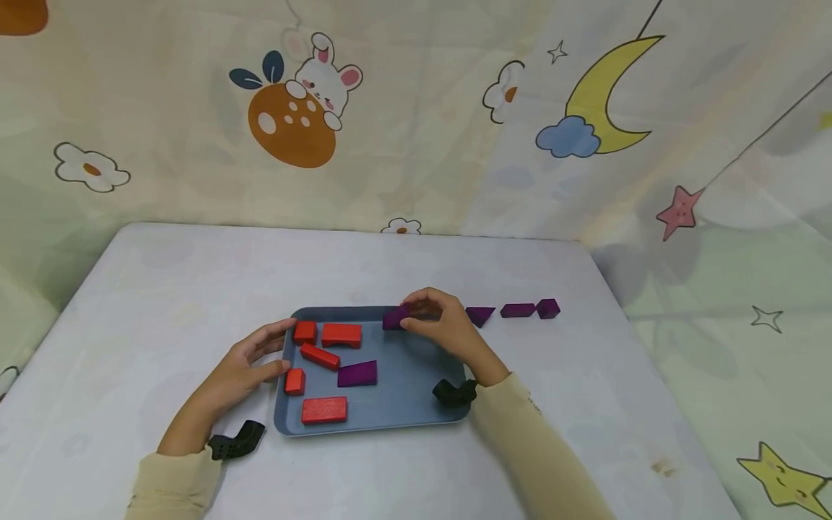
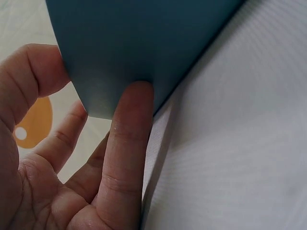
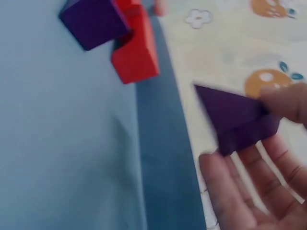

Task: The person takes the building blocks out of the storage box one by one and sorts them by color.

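Purple triangular block (image 1: 394, 318): I saw it at the far side of the blue tray (image 1: 409, 404), left of the nearer right hand (image 1: 451, 328).
Right hand: pinched it.
Left hand (image 1: 239, 372): touched the tray's left edge, fingers spread.

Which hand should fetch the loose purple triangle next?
Likely the right hand, once it frees the purple block it pinches: the purple triangle lies close by, while the left hand is across the tray.

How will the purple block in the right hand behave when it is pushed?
The purple block would probably slide rather than roll, since its faces look flat. It seems stiff: no bending shows between the fingers. It may be light, being smaller than the right hand.
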Action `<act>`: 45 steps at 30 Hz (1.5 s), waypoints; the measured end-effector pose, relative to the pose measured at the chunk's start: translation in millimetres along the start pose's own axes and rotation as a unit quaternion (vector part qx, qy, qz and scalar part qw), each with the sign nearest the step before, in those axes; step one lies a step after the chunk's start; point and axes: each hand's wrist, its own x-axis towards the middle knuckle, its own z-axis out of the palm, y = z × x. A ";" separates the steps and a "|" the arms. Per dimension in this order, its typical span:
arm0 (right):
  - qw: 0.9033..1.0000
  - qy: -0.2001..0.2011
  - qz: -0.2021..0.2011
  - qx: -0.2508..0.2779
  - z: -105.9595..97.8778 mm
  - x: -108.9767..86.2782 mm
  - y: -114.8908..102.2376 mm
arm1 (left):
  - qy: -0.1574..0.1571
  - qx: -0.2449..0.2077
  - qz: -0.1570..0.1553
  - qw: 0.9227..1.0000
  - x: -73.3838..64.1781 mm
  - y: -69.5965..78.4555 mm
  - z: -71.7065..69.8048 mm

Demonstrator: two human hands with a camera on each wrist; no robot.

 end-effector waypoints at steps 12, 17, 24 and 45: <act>0.994 0.029 -0.039 0.102 -56.6 -32.1 10.4 | 0.003 0.014 -0.004 1.000 -4.2 -2.5 -1.6; 0.994 0.053 -0.051 0.079 -85.9 -45.8 21.7 | 0.003 0.019 -0.001 1.000 -4.5 -2.0 -0.5; 0.991 0.080 -0.083 0.063 -130.1 -62.0 40.6 | 0.005 0.028 0.001 1.000 -5.0 -2.0 0.2; 0.971 0.181 -0.051 0.149 -224.2 -81.1 101.3 | 0.006 0.017 -0.006 1.000 -1.5 0.2 2.3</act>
